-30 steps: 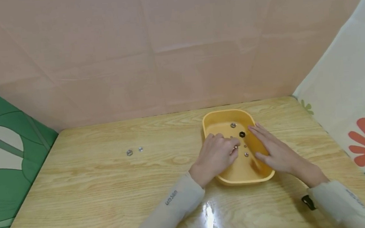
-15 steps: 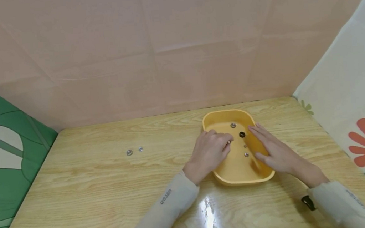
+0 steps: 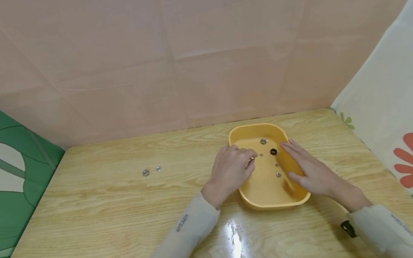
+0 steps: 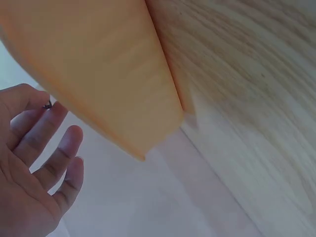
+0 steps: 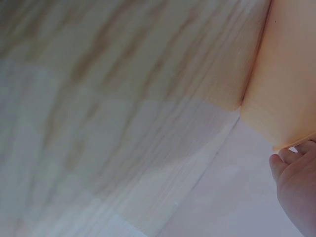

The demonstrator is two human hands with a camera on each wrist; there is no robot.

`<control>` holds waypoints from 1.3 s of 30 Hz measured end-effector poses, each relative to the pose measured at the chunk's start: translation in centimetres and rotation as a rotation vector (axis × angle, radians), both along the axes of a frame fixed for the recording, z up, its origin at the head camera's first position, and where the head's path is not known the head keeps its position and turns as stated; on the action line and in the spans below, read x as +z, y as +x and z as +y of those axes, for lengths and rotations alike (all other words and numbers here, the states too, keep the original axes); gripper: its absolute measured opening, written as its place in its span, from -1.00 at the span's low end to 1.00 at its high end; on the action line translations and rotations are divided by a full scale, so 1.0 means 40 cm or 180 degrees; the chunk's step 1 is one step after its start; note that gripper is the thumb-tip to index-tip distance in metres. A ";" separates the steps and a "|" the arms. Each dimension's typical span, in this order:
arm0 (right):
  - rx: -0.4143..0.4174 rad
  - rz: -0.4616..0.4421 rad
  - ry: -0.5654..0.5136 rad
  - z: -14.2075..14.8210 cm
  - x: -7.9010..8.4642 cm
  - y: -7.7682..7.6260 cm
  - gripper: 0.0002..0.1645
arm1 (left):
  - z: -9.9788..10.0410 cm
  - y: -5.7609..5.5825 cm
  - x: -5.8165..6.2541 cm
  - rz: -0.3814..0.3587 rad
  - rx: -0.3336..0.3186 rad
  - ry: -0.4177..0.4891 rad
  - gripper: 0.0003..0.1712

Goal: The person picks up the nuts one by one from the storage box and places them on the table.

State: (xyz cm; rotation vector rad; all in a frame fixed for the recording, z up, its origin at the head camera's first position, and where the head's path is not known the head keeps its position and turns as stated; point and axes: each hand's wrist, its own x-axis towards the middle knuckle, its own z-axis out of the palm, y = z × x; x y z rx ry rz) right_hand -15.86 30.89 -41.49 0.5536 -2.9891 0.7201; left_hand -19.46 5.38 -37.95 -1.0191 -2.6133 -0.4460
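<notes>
Your yellow rounded plastic tray [image 3: 260,193] sits on the pale wood-grain table [image 3: 90,219], before the pinkish sheet [image 3: 187,65]. Well to its left lie a silver metal nut [image 3: 146,172] and, just right of that, a smaller silver nut [image 3: 158,169]. Inside the tray, a silver ring-shaped nut [image 3: 263,141] lies farthest, the black ring-shaped nut [image 3: 273,151] before it, a small metal nut [image 3: 278,174] nearest you. Your left hand [image 3: 229,167] is over the left rim, your right hand [image 3: 310,173] at the right.

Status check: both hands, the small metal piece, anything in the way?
Left hand pinching small metal piece over yellow tray. Right hand at tray's right rim, fingers extended. Two nuts on table, left of tray. Nothing visibly blocking left hand.
</notes>
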 end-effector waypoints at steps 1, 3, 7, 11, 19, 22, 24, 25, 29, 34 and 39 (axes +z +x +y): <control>-0.0003 0.0002 0.0004 0.000 0.000 0.000 -0.04 | -0.003 -0.002 0.000 0.0024 0.0008 0.0013 -0.80; -0.0005 -0.0014 0.0011 0.000 0.001 -0.001 -0.04 | -0.009 -0.006 0.000 0.0052 0.0020 0.0052 -0.80; -0.0009 -0.0067 0.0018 0.001 0.003 -0.001 -0.04 | -0.021 -0.013 0.000 0.0039 0.0048 0.0103 -0.80; -0.0012 -0.0110 0.0032 0.003 0.003 -0.001 -0.03 | -0.033 -0.018 -0.002 0.0006 0.0054 0.0128 -0.80; -0.0001 -0.0125 0.0013 0.003 0.004 -0.002 -0.03 | -0.052 -0.026 -0.012 0.0099 0.0075 0.0240 -0.83; 0.0005 -0.0089 0.0010 0.001 0.003 -0.003 -0.04 | -0.059 -0.028 -0.010 0.0133 0.0078 0.0280 -0.83; 0.0012 -0.0056 0.0006 0.000 0.003 -0.003 -0.04 | -0.063 -0.031 -0.011 0.0155 0.0084 0.0283 -0.84; 0.0011 -0.0058 0.0004 0.000 0.003 -0.003 -0.04 | -0.064 -0.032 -0.012 0.0171 0.0087 0.0290 -0.84; 0.0014 -0.0037 0.0000 0.000 0.002 -0.004 -0.04 | -0.073 -0.036 -0.013 0.0178 0.0120 0.0287 -0.83; 0.0014 -0.0023 -0.0001 0.000 0.001 -0.005 -0.04 | -0.084 -0.040 -0.015 0.0169 0.0125 0.0280 -0.82; 0.0003 -0.0060 -0.0001 0.000 0.002 -0.004 -0.03 | -0.094 -0.042 -0.018 0.0100 0.0141 0.0315 -0.81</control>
